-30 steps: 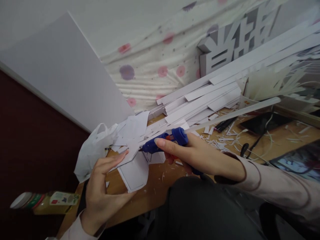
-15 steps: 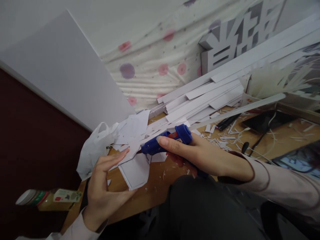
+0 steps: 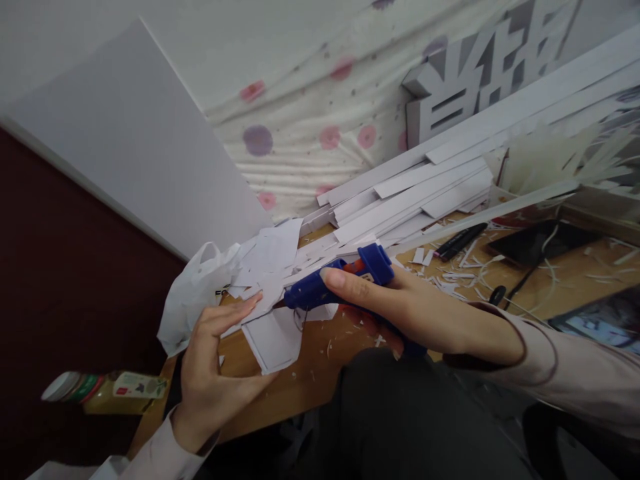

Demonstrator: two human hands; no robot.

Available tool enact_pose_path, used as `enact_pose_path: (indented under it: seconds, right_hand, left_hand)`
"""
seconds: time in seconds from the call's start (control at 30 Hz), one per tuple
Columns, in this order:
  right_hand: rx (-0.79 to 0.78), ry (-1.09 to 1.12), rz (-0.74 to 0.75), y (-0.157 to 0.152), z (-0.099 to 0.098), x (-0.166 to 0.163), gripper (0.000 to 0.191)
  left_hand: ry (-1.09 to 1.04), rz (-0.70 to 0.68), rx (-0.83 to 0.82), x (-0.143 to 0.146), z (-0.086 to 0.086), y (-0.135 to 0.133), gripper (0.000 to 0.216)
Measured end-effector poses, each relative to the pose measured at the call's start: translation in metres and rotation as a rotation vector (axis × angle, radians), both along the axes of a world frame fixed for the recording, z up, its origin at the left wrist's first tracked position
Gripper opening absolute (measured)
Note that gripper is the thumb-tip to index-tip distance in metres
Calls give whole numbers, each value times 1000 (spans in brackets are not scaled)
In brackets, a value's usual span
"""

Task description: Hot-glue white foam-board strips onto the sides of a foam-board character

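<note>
A blue hot glue gun (image 3: 320, 285) with a glue stick running out of its back is in my right hand (image 3: 395, 303), the fingers wrapped round its handle. Its nozzle points left and meets the edge of a white foam-board piece (image 3: 274, 340), a folded shape with raised walls. My left hand (image 3: 213, 367) grips that piece from the left, fingers along its upper side and thumb below its lower edge. The nozzle's exact contact with the board is too small to make out.
White strips (image 3: 415, 193) lie stacked along the back of the wooden table (image 3: 310, 387). A plastic bag (image 3: 193, 300) and a drink bottle (image 3: 107, 392) are at left. Black markers (image 3: 460, 241), scraps and a dark phone-like slab (image 3: 543, 241) lie right. White block characters (image 3: 450, 100) stand behind.
The whole view has shifted slightly. Both hands keep their holds, and the glue gun's nozzle has moved a little along the edge of the white piece.
</note>
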State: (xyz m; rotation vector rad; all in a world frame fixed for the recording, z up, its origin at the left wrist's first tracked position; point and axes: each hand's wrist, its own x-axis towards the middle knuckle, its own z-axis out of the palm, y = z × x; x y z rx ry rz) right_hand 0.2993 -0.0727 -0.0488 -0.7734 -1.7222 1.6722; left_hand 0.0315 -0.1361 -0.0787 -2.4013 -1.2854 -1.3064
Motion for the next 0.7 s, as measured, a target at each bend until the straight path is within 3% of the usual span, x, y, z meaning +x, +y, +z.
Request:
enact_pose_path:
  seconds: [0.27,0.7]
  right_hand:
    - [-14,-10,20,-1,5,2,54]
    - [-51,-53,88,3,11,2,58]
  left_hand:
    - [-6,26,-54,1,1,-3,69]
    - [37,0,4,1,3,-1,69]
